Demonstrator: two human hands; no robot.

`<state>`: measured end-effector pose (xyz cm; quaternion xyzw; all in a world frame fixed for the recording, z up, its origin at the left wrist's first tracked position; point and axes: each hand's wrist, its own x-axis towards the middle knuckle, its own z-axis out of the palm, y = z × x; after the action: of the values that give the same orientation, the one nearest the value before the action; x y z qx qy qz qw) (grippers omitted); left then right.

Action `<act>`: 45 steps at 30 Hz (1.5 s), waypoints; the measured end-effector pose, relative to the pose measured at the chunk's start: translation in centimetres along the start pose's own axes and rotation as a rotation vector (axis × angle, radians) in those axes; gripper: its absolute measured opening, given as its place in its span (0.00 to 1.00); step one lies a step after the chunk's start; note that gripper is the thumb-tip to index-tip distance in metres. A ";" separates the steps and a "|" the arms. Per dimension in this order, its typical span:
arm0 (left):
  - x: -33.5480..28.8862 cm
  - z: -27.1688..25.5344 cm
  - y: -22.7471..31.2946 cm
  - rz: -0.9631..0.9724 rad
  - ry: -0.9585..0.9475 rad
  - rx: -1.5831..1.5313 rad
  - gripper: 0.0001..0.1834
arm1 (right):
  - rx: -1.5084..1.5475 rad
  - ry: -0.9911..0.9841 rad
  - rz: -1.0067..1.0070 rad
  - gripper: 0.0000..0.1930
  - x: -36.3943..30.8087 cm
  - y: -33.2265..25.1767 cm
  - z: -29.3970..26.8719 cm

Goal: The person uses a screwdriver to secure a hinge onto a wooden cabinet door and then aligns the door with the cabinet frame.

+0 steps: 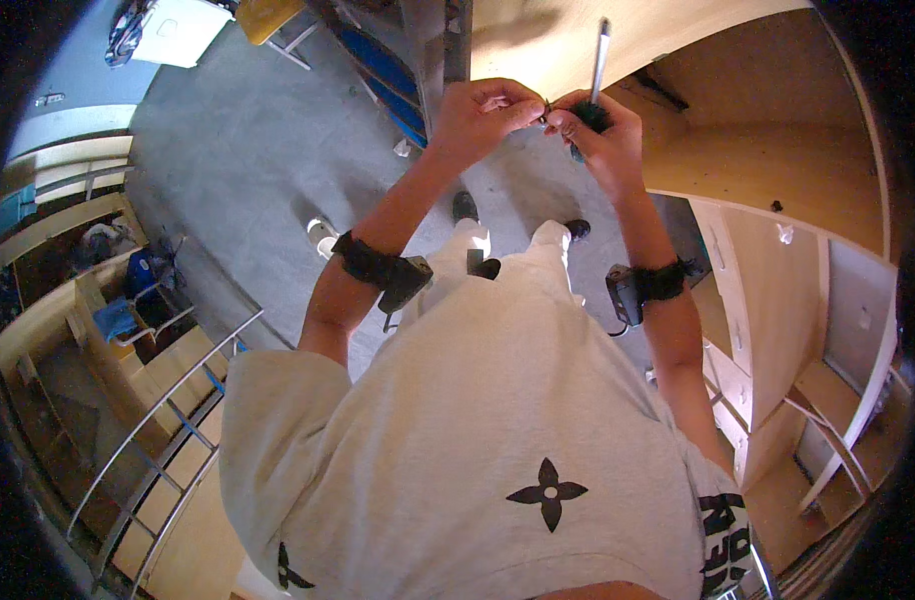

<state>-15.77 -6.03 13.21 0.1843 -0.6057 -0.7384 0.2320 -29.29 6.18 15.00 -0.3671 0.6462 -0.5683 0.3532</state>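
Up in front of me, over the edge of a light wooden desk, my two hands meet at the fingertips. My left hand (483, 122) is closed in a pinch on a small dark piece (547, 112), which is too small to name. The right hand (612, 140) pinches at the same spot, its thumb and forefinger touching the piece. Its other fingers are curled round a dark green-black bundle (593, 117), whose kind I cannot make out. A slim pale stick (602, 60), like a pen, points up from that bundle.
The wooden desk (738, 165) with an open compartment stands at the right. Cupboards (778, 300) are below it. A metal bed rail (168, 400) runs at the left, near wooden shelving (88, 300). Grey floor (238, 140) lies below; a yellow chair (268, 18) stands far off.
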 end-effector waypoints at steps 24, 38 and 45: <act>-0.2 1.0 2.0 0.128 -0.001 0.087 0.04 | -0.024 0.151 -0.171 0.06 -1.3 -2.2 0.9; -0.9 0.2 0.1 -0.015 -0.086 -0.073 0.07 | -0.183 0.114 -0.152 0.08 -1.8 -0.8 1.0; -1.3 -0.1 0.0 0.044 -0.066 0.001 0.06 | 0.045 0.124 0.004 0.07 -1.9 -0.8 2.2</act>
<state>-14.70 -5.38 13.20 0.1464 -0.6175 -0.7384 0.2279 -26.42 6.80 15.64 -0.3219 0.6545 -0.6037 0.3219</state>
